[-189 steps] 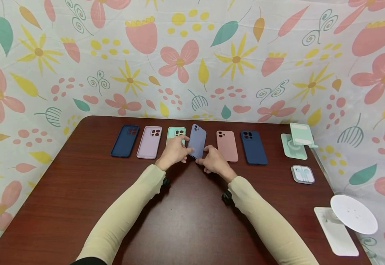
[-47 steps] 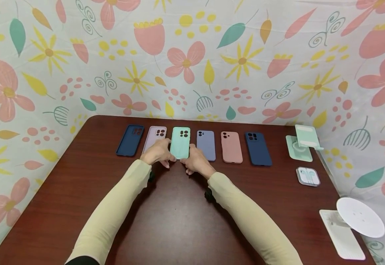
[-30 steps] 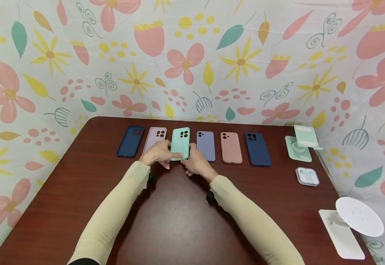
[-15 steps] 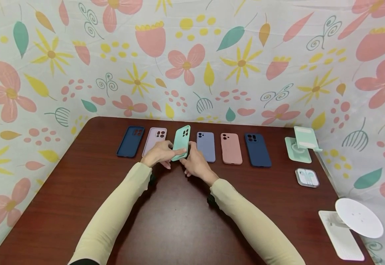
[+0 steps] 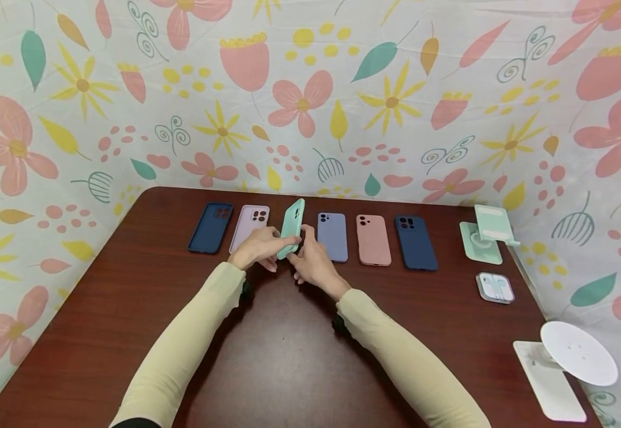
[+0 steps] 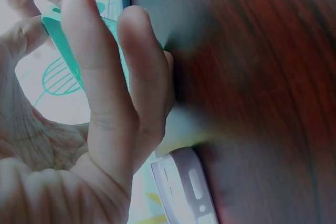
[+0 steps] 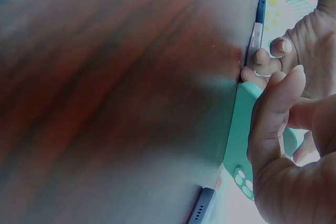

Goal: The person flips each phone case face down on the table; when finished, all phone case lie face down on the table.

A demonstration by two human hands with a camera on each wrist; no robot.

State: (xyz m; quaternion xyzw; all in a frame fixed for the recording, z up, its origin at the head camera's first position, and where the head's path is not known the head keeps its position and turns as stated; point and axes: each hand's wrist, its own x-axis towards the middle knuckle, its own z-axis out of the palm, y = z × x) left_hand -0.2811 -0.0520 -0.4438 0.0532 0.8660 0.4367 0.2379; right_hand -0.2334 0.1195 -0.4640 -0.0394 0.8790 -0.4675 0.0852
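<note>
A mint green phone case (image 5: 291,222) with camera cutouts stands tilted up from the table between both hands. The left hand (image 5: 259,245) grips it at the left, thumb across its lower part. At its lower right side, the right hand (image 5: 317,263) holds the edge. Two fingers hide much of the mint case (image 6: 64,51) in the left wrist view. In the right wrist view, bent fingers cover part of the case (image 7: 239,129). A lilac phone case (image 5: 246,222) lies just left, partly behind the left hand. Close to the right hand lies a periwinkle phone case (image 5: 333,239).
The row also holds a dark blue case (image 5: 210,228) at the left end, then a pink case (image 5: 374,241) and another dark blue case (image 5: 417,244) at right. Further right are a mint stand (image 5: 482,241), boxed earphones (image 5: 495,288) and a white stand (image 5: 551,383). Patterned cloth borders the table (image 5: 283,356).
Earlier the hands held the periwinkle case, which now lies flat in the row. The mint case lay flat, was gripped, and has turned up steeply onto its edge.
</note>
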